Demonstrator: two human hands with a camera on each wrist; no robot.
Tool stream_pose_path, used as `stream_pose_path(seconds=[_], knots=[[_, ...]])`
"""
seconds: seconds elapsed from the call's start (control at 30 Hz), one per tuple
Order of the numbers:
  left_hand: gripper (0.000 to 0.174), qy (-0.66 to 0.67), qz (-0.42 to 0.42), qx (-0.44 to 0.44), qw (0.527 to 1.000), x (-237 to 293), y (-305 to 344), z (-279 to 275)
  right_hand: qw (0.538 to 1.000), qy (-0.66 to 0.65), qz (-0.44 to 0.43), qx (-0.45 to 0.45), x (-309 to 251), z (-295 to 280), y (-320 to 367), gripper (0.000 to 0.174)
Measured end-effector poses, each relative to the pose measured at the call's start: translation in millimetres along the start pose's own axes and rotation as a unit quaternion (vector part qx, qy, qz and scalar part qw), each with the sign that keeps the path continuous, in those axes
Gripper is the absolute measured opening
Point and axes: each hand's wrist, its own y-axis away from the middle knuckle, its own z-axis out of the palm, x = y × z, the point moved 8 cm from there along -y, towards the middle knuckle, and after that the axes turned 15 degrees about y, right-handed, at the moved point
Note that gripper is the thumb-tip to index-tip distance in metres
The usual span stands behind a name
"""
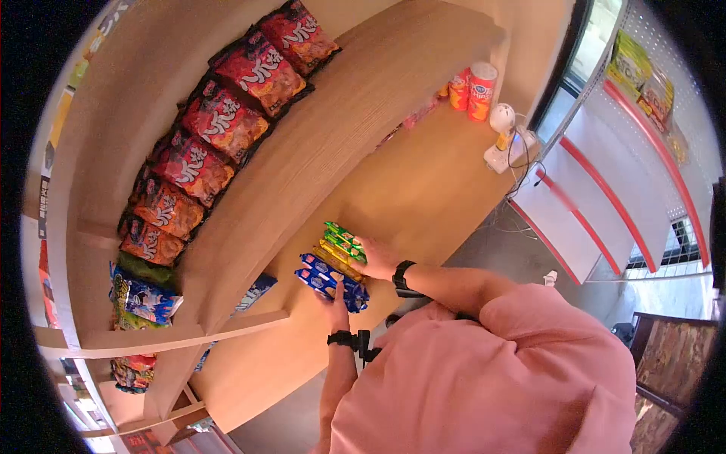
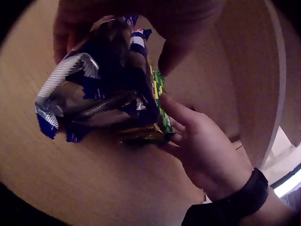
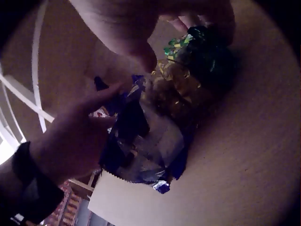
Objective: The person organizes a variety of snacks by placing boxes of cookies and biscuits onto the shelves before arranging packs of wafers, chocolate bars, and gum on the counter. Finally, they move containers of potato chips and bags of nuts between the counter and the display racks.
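On the wooden shelf, in the head view, several shiny snack packets stand pressed together in a row. Blue packets (image 1: 316,277) are nearest my left hand (image 1: 338,309), yellow packets (image 1: 337,259) sit in the middle, and green packets (image 1: 345,239) lie at my right hand (image 1: 377,261). My left hand grips the blue end, its thumb on the near side. In the right wrist view, the right hand (image 3: 124,28) curls over the green packet (image 3: 204,56). Crimped silver-and-blue ends of the blue packets (image 2: 108,89) face the left wrist camera.
A row of red noodle bags (image 1: 219,121) lines the upper shelf (image 1: 325,129). Chip cans (image 1: 482,91) and a white device with cables (image 1: 508,147) stand at the lower shelf's far end. A wooden divider (image 1: 249,324) lies left of the hands. White racks (image 1: 597,174) stand to the right.
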Motion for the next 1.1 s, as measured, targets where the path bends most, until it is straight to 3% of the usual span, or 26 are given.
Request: stream_pose_path(seconds=[0.1,0.17,0.2,0.3,0.4,0.53,0.63,0.77,0.8,0.83,0.87,0.93,1.0,1.1], knots=[[0.069,0.11,-0.042,0.011,0.993,-14.0,9.6,-4.7,0.997,-0.065,-0.007,0.043,19.9,8.8,-6.2,0.063],[0.072,0.107,-0.063,0.065,0.99,-32.6,14.2,-20.7,0.99,-0.14,0.006,-0.008,25.1,3.9,-7.3,0.061],[0.075,0.102,-0.084,0.11,0.985,-32.9,18.9,-25.1,0.99,-0.139,-0.003,-0.016,28.8,5.6,-10.7,0.061],[0.08,0.07,-0.083,0.156,0.982,-22.6,43.8,-32.9,0.99,-0.107,0.077,-0.048,55.6,16.0,-17.4,0.057],[0.08,0.058,-0.072,0.186,0.978,-41.4,54.8,-65.6,0.987,-0.119,0.096,-0.046,67.1,25.1,-24.8,0.058],[0.07,0.141,-0.109,0.202,0.963,-49.3,71.0,-101.4,0.992,-0.085,0.075,0.054,64.9,19.4,-38.1,0.044],[0.063,0.137,-0.128,0.23,0.955,-49.1,88.4,-120.5,0.992,-0.089,0.057,0.074,58.8,16.3,-44.2,0.041],[0.053,0.138,-0.144,0.226,0.954,-57.5,109.1,-134.0,0.991,-0.133,-0.012,-0.001,45.1,10.0,-49.9,0.041],[0.049,0.129,-0.155,0.209,0.957,-61.8,111.7,-135.6,0.993,-0.116,0.024,0.0,52.3,10.6,-53.5,0.036],[0.041,0.127,-0.142,0.249,0.949,-63.7,116.0,-137.3,0.993,-0.099,0.059,0.002,66.8,15.2,-59.2,0.031],[0.041,0.131,-0.139,0.253,0.948,-64.3,116.4,-136.9,0.994,-0.098,0.053,0.0,74.5,19.0,-68.5,0.031],[0.037,0.142,-0.14,0.266,0.943,-57.4,115.8,-133.5,0.957,-0.249,0.116,0.097,120.1,26.5,-90.6,0.035],[0.031,0.16,-0.127,0.238,0.949,-65.8,114.1,-137.5,0.985,-0.153,0.043,0.068,108.3,-24.1,-96.6,0.04],[0.011,0.178,-0.098,0.188,0.961,-66.9,99.4,-124.0,0.975,-0.154,0.14,0.073,135.3,-48.6,-117.3,0.051]])
